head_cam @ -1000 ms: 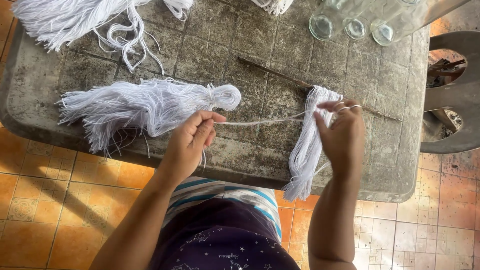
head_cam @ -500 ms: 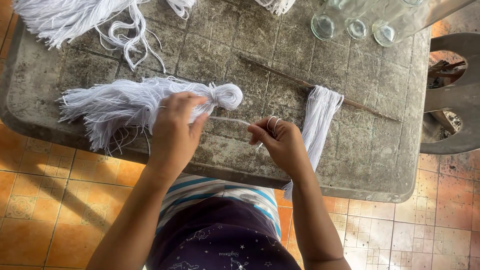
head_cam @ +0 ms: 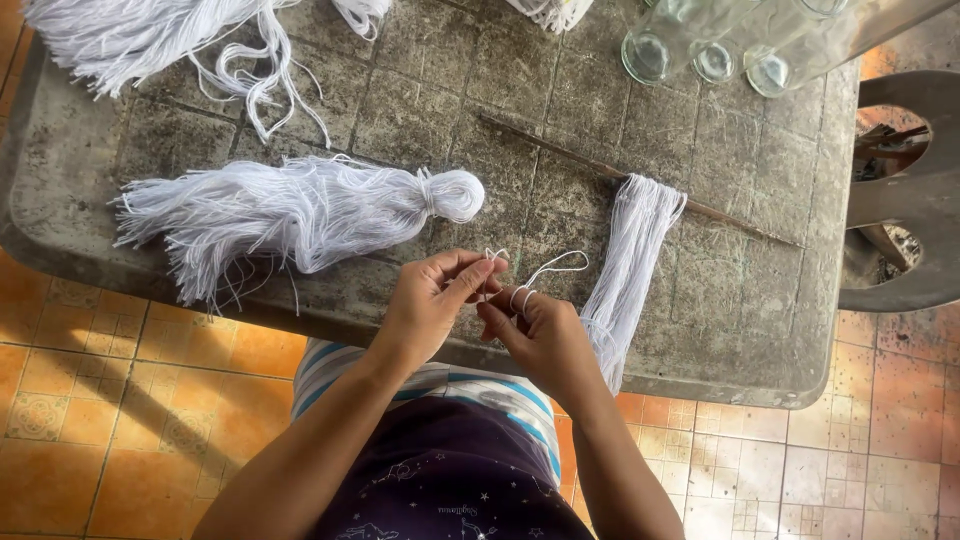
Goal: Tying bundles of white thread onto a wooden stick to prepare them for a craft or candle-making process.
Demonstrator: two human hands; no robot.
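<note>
- White string (head_cam: 545, 272), a single thin strand, is the thing in hand, held just above the near edge of the table between the two hands.
- Grey, worn table (head_cam: 760, 300) with a gridded top is the largest thing, filling the upper part of the view over an orange tiled floor (head_cam: 110, 400).
- On its left lies a big white yarn tassel (head_cam: 290, 212), its tied round head pointing right and its fringe spread to the left.
- Another loose mass of white yarn (head_cam: 130, 35) sprawls at the far left corner.
- Right of centre, a hank of white yarn (head_cam: 625, 270) hangs from a thin brown stick (head_cam: 560, 152) that lies slantwise, and it drapes over the near edge.
- Clear glass bottles (head_cam: 700, 45) lie at the far right of the table; a grey plastic chair (head_cam: 910, 200) stands beyond its right edge.
- Left hand (head_cam: 430, 310): thumb and forefinger are pinched closed on one end of the string, whose short tips stick up just above the fingertips; the other fingers are curled loosely.
- Right hand (head_cam: 545, 335): the string is wound around the raised fingers (head_cam: 520, 298) near their tips, and a loop of it arches up and to the right above them; the remaining fingers are folded in.
- Both hands sit close together, nearly touching, just beside the hanging hank and well clear of the tassel.
</note>
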